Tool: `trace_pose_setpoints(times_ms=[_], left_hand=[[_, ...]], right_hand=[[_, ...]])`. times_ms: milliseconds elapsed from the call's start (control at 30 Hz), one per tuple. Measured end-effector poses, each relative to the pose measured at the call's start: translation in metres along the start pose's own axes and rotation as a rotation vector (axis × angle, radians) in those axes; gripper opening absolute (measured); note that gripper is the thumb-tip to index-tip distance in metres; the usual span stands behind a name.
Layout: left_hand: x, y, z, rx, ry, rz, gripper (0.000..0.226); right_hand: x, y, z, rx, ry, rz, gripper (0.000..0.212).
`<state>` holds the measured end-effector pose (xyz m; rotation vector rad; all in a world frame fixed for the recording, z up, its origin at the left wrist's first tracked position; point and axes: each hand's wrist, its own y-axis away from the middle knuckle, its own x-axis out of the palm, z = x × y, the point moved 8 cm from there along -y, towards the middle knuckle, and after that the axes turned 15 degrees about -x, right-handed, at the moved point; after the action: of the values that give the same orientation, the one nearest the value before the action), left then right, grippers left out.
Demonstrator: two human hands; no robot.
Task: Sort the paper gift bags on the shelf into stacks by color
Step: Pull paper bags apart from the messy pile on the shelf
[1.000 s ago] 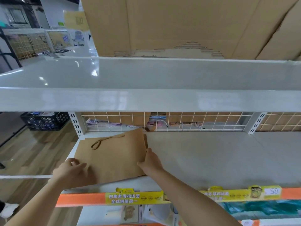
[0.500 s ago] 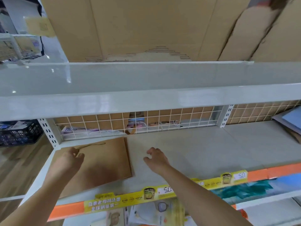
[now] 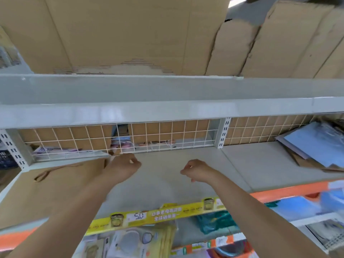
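Observation:
A brown paper gift bag with a cord handle lies flat at the left end of the grey shelf. My left hand hovers past the bag's right edge, fingers loosely curled, holding nothing. My right hand hangs over the bare middle of the shelf, fingers also loosely curled and empty. At the far right of the shelf lies a mixed pile of light blue gift bags on top of brown ones.
A white wire grid backs the shelf, with cardboard and packets behind it. A grey shelf board overhangs just above, carrying cardboard boxes. An orange and yellow price strip runs along the front edge; goods sit on lower shelves.
Both hands have let go of the brown bag and shifted right over the shelf. The view has swung right, bringing the blue and brown pile into sight.

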<state>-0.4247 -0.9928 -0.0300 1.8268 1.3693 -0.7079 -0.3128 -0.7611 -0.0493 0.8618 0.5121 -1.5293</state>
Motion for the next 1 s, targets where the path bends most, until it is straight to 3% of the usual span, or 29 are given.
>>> trace_pose_setpoints(times_ms=[233,300,400,500,700,1000], left_hand=[[0.085,0.043,-0.105,0.083,-0.096,0.058,0.017],[0.112,0.054,-0.134,0.097,-0.125,0.098,0.019],[0.152,0.067,-0.175,0.125,-0.228,0.166,0.026],[0.184,0.078,-0.217,0.163,-0.3,0.207,0.031],[0.235,0.093,-0.32,0.291,-0.253,0.17,0.024],[0.317,0.075,-0.453,0.396,-0.216,0.178,0.023]], right_hand=[[-0.074,0.055,-0.087,0.001,0.026,-0.006,0.047],[-0.096,0.073,-0.113,0.005,0.013,-0.029,0.042],[-0.126,0.102,-0.156,0.03,-0.005,-0.069,0.018],[-0.158,0.128,-0.202,0.082,-0.052,-0.123,0.031],[-0.224,0.161,-0.284,0.169,-0.04,-0.295,0.019],[-0.331,0.181,-0.392,0.29,-0.02,-0.403,0.029]])
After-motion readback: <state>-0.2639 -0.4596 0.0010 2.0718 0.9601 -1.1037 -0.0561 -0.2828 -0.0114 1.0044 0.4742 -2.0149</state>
